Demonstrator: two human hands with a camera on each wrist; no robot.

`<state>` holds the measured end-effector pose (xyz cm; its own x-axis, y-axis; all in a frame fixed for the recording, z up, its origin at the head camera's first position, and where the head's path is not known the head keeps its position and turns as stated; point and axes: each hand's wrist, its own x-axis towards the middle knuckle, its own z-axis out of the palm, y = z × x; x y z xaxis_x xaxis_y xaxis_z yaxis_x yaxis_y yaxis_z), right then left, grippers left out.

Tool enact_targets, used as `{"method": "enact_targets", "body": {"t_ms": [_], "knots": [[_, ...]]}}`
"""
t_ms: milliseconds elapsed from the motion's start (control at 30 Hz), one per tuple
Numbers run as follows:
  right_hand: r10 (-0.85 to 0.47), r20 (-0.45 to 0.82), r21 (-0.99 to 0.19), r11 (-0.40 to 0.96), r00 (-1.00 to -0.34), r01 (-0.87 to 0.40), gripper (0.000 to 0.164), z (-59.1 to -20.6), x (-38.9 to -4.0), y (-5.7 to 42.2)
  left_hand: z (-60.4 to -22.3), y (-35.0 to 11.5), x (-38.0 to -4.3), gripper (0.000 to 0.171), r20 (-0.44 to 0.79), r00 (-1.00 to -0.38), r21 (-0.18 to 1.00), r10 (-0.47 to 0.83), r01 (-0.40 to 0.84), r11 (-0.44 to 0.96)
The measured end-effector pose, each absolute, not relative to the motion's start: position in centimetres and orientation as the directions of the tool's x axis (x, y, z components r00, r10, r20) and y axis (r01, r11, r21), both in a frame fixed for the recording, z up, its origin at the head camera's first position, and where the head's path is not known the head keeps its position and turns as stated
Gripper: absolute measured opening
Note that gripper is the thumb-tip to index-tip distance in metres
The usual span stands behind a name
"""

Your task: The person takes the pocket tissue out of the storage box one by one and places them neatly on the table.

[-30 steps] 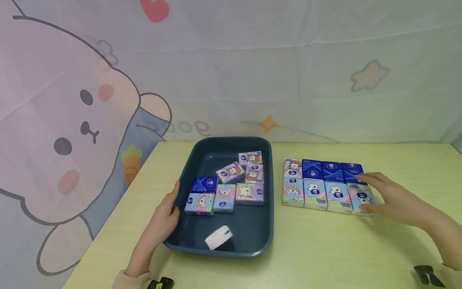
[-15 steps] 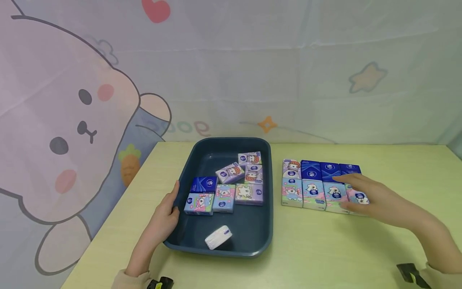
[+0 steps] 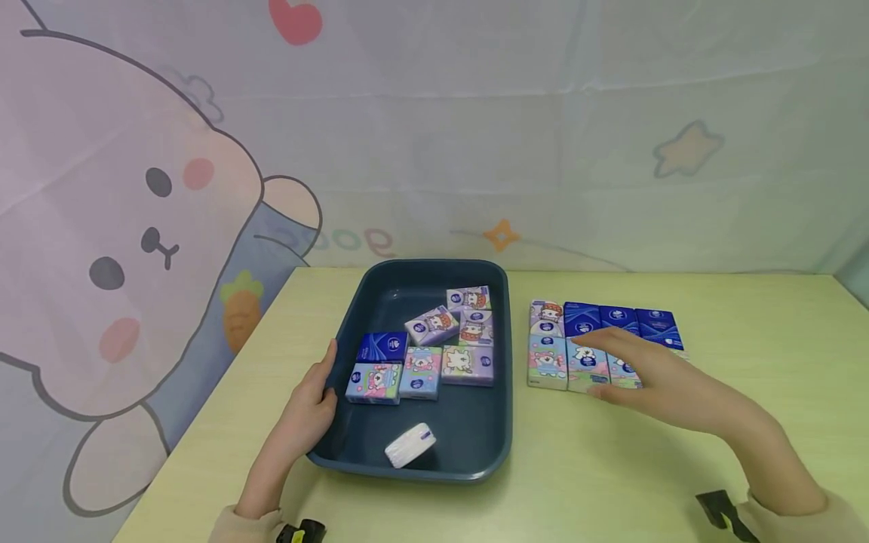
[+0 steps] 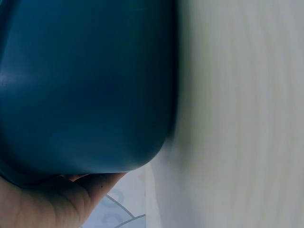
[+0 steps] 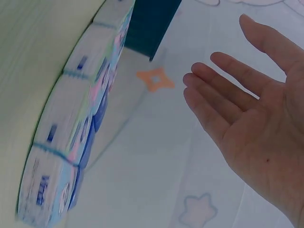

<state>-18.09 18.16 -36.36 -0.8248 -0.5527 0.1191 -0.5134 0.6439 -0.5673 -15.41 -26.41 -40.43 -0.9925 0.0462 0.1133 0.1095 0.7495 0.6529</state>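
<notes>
Resting against the left side of the dark-blue tray (image 3: 451,430) in the head view, the left hand (image 3: 308,411) leaves its finger curl unclear. Eight tissue packs (image 3: 422,362) lie inside. The right hand (image 3: 658,377) hovers, thumb and fingers spread, over two rows of packs (image 3: 548,362) on the table (image 3: 550,483). The left wrist view shows the tray's outer wall touching that hand. The right wrist view shows straight fingers (image 5: 213,99), apart from the rows.

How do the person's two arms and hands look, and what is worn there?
The left hand and right hand wear no gloves. The left sleeve and right sleeve are light beige. By each sleeve is a black piece, the left one marked yellow.
</notes>
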Motion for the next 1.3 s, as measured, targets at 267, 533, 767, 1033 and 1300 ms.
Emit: {"method": "enact_targets", "body": {"t_ms": [267, 533, 767, 1033, 1300], "knots": [[-0.589, 0.098, -0.586, 0.617, -0.802, -0.525, 0.052, -36.0, -17.2, 14.9, -40.2, -26.3, -15.3, 0.067, 0.109, -0.993, 0.649, 0.047, 0.107, 0.753], [-0.648, 0.099, -0.602, 0.565, -0.755, -0.564, 0.049, -36.2, -17.2, 11.8, -40.0, -26.2, -15.2, 0.067, 0.104, -0.993, 0.65, 0.049, 0.105, 0.753], [-0.686, 0.092, -0.61, 0.533, -0.721, -0.586, 0.049, -36.8, -17.0, 9.6, -40.0, -26.2, -15.2, 0.066, 0.086, -0.995, 0.652, 0.039, 0.086, 0.754], [-0.721, 0.061, -0.593, 0.53, -0.69, -0.606, 0.05, -37.0, -16.4, 7.1, -40.0, -26.2, -15.1, 0.066, 0.081, -0.996, 0.655, 0.04, 0.083, 0.751], [-0.78, 0.08, -0.542, 0.488, -0.621, -0.684, 0.051, -37.4, -16.2, 4.6, -40.1, -26.2, -15.3, 0.065, 0.08, -0.996, 0.655, 0.035, 0.079, 0.752]]}}
